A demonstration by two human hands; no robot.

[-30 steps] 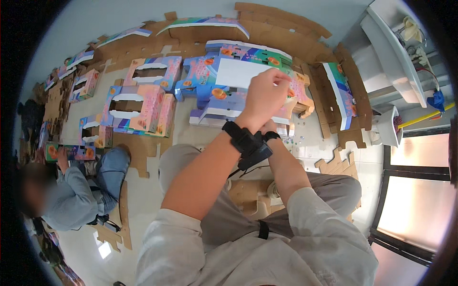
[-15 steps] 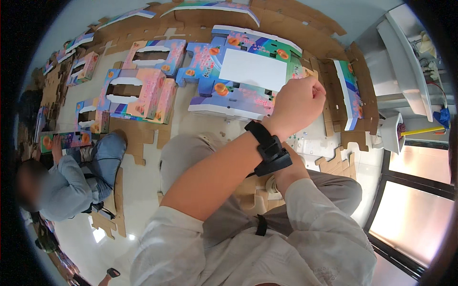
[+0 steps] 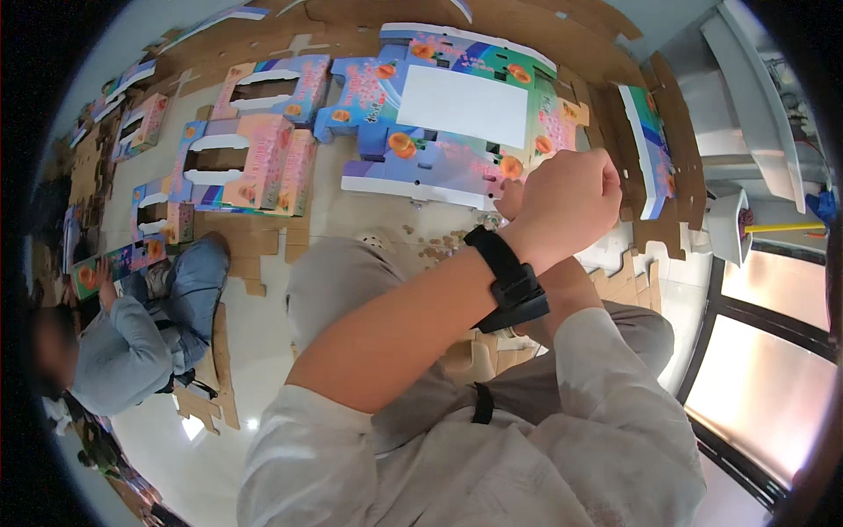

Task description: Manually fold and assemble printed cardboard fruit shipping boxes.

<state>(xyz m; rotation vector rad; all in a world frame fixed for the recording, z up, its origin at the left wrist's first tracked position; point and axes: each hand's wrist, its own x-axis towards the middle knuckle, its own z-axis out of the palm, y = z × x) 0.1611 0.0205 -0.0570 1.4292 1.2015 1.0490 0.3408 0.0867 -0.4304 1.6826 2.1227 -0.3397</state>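
A flattened colourful carton [image 3: 439, 158] with peach pictures and a large white panel lies on the floor in front of me. My left arm crosses over my right. By the carton's right front corner, my left hand [image 3: 571, 202] is bent at the wrist with its fingers curled in; whatever they might hold is hidden. Beneath it, my right hand [image 3: 509, 200] shows only a few fingers at the carton's front edge, the rest covered by my left wrist. A black strap with a small device [image 3: 509, 285] sits round my left wrist.
Folded cartons with handle openings [image 3: 233, 162] stand to the left. A seated person [image 3: 132, 338] holds another carton there. Brown cardboard sheets [image 3: 606, 61] lie at the back and right. Small round scraps [image 3: 435, 246] litter the floor. A white shelf unit [image 3: 755, 105] stands at right.
My left hand has shifted slightly right, and fingers of my right hand now show beside it at the carton's edge. The whole scene sits a little higher in view.
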